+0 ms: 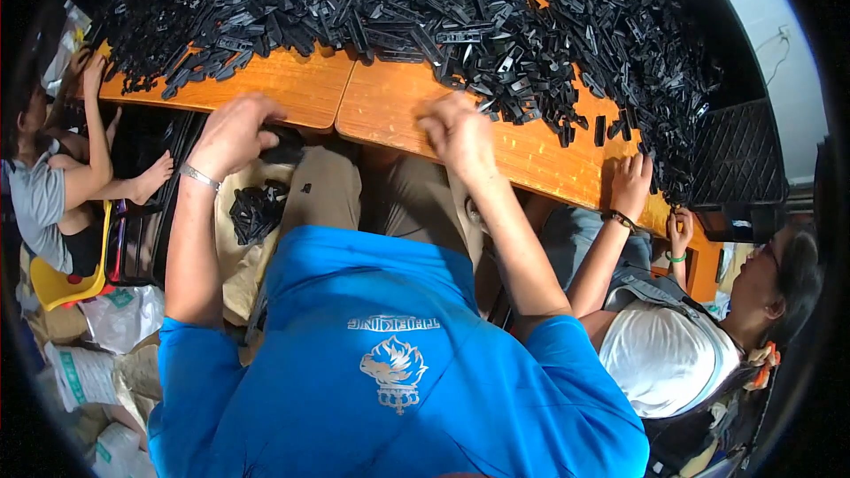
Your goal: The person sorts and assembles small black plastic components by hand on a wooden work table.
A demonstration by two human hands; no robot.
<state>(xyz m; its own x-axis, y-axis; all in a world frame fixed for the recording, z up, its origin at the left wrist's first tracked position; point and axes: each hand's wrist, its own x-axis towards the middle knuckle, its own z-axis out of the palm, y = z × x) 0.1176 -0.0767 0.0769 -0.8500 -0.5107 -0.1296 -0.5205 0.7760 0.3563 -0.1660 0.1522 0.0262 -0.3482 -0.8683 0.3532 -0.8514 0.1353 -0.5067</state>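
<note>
My left hand (235, 134) is over the table's front edge, its thumb apart from its bent fingers, and no part shows between them. Below it, an open beige sack (232, 265) holds a bunch of small black plastic parts (257, 214). My right hand (460, 135) hovers at the table edge just short of the pile, its fingers bent and smeared by motion. Whether it holds anything is not visible. A large heap of black plastic parts (390, 13), long and narrow, covers the far side of the orange-brown wooden table (292, 84).
At my right, a co-worker in a white shirt (668, 363) has both hands at the heap. Another person (53, 186) sits at far left on a yellow chair (66, 281). A black crate (742, 159) stands at the right; white bags (124, 319) lie at lower left.
</note>
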